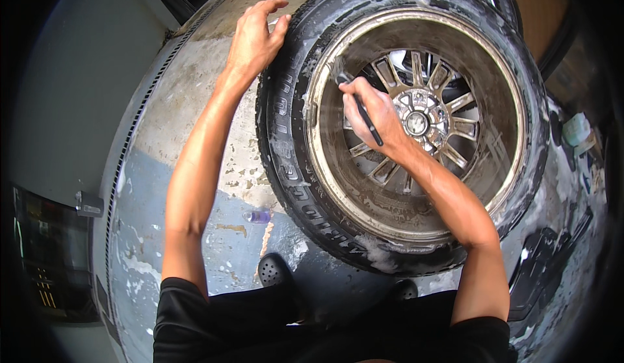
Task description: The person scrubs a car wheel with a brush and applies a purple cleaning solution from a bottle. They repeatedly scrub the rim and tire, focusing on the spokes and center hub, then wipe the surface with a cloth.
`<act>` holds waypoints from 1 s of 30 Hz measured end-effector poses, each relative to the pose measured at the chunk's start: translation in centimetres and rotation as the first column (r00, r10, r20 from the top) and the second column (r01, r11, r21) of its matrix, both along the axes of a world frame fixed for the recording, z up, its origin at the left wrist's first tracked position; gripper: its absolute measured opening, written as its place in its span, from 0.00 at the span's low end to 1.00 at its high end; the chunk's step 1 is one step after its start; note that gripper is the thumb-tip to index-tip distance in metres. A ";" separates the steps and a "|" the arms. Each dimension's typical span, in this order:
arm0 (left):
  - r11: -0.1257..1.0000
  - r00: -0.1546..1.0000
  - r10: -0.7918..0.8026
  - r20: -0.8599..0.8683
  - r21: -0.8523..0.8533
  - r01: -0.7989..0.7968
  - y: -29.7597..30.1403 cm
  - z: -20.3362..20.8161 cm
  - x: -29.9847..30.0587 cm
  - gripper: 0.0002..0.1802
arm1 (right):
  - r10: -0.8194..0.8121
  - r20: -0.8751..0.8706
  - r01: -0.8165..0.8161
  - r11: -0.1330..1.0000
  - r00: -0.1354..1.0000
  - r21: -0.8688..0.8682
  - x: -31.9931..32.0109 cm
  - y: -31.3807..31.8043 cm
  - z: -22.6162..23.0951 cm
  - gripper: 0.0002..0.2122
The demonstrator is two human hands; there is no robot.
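A sudsy tyre (281, 135) and wheel (417, 124) lie at one o'clock. Right hand (376, 115) grips a brush (372, 127), bristles (338, 69) at the wheel's ten o'clock; left hand (257, 40), loosely open, empty, beside the tyre. Scrubbing seems unfinished: brown grime remains inside.

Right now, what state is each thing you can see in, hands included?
Left hand: empty, fingers loosely curved, by the tire's edge; contact unclear.
Right hand: closed around the brush.
Brush: held, bristles at the wheel's inner lip.
Tire: mounted on the wheel, wet, with patches of suds.
Wheel: inner barrel grimy brown.
Floor: blue paint worn, suds in places.
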State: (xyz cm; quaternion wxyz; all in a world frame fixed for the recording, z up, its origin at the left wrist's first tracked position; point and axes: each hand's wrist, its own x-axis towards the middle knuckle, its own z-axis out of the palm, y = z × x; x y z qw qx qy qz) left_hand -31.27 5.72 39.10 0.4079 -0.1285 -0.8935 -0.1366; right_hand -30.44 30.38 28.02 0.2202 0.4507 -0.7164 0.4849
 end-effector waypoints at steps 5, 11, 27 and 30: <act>0.948 0.988 0.041 0.150 0.307 -0.086 -0.2 -2.5 1.8 0.19 | -0.275 0.117 0.276 0.961 0.954 0.013 -5.9 3.7 3.1 0.04; 0.972 0.976 0.080 0.202 0.201 -0.121 -0.7 -4.2 1.6 0.24 | 0.019 -0.147 -0.012 0.999 0.989 0.052 -1.7 0.9 1.6 0.04; 0.975 0.976 -0.025 0.217 0.221 -0.024 -1.0 -5.1 1.0 0.26 | -0.473 -0.238 0.445 0.881 0.848 -0.163 -7.7 4.9 5.3 0.06; 0.963 0.965 -0.046 0.259 0.268 -0.026 -0.4 -4.8 0.7 0.26 | -0.028 0.011 0.027 0.995 1.000 0.100 -2.8 0.7 2.0 0.06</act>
